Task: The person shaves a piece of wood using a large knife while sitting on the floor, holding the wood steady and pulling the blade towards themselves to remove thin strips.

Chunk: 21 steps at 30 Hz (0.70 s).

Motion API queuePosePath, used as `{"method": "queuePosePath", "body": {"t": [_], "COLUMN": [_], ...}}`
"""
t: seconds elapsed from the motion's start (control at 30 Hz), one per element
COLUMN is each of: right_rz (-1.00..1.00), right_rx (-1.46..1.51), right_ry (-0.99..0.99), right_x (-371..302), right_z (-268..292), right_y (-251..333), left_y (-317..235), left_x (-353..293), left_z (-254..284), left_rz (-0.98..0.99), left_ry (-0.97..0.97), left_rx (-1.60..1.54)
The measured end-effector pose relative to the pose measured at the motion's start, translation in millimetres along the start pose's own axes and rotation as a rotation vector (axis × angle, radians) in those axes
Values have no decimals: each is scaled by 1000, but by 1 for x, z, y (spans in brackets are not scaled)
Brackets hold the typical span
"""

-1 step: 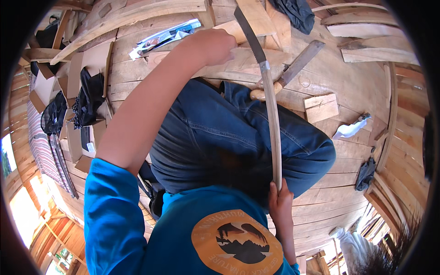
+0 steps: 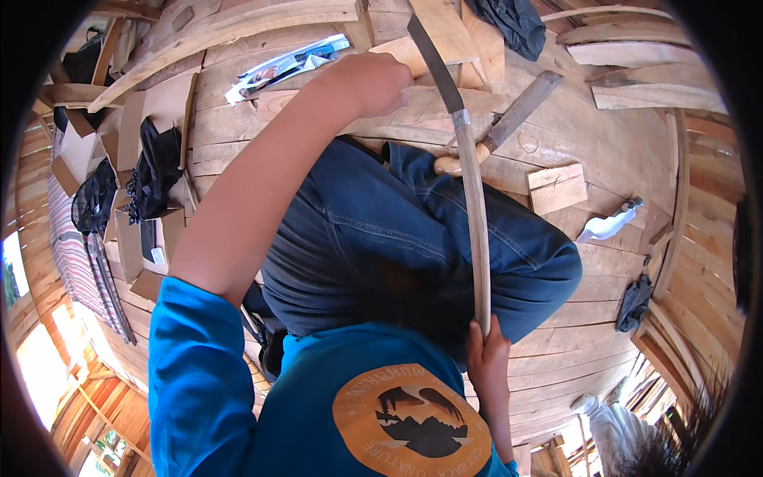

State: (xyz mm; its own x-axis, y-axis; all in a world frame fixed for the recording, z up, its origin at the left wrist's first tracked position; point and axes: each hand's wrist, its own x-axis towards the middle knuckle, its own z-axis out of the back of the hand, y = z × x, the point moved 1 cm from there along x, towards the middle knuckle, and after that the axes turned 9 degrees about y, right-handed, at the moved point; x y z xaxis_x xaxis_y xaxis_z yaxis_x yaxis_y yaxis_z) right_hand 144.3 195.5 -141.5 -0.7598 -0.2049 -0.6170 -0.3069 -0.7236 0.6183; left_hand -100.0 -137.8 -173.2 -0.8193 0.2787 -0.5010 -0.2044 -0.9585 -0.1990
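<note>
A hand saw with a dark toothed blade (image 2: pixel 436 63) and a long pale wooden handle (image 2: pixel 474 207) lies across my raised right thigh, its blade pointing away. Near the handle's end, my right hand (image 2: pixel 488 350) is closed around the wood. My left hand (image 2: pixel 385 83) is closed beside the blade's toothed edge; its fingers are mostly turned out of sight, so what it grips, if anything, is hidden. A wooden board (image 2: pixel 433 56) lies under and beside the blade. To the right rests a machete (image 2: pixel 517 115) with a light wooden handle.
A plastic package (image 2: pixel 286 63) lies beyond my left forearm. Open cardboard boxes (image 2: pixel 127 135) with black cloth stand at left. On the plank floor are a small wood block (image 2: pixel 556 187), a white wrapper (image 2: pixel 610 222) and a dark bag (image 2: pixel 520 28). Planks (image 2: pixel 644 83) are at far right.
My left hand has shifted very slightly to the right and nearer to me. The saw has slid a little toward me, with my right hand still around its handle.
</note>
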Motion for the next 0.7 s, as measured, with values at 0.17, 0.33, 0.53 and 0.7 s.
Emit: {"method": "queuePosePath", "body": {"t": [0.17,0.33,0.53,0.7], "right_rz": [-79,-9,-13,-46], "right_rx": [-19,-16,21,20], "right_ry": [36,48,45,38], "right_x": [-36,-4,-12,-20], "right_z": [0,-9,0,-2], "right_y": [-23,-11,-9,-10], "left_y": [8,-3,1,-1], "left_x": [5,3,4,3], "left_z": [2,-5,-10,-8], "left_rz": [-15,-23,-45,-45], "left_ry": [-46,-38,-78,-56], "left_rx": [20,29,13,-39]}}
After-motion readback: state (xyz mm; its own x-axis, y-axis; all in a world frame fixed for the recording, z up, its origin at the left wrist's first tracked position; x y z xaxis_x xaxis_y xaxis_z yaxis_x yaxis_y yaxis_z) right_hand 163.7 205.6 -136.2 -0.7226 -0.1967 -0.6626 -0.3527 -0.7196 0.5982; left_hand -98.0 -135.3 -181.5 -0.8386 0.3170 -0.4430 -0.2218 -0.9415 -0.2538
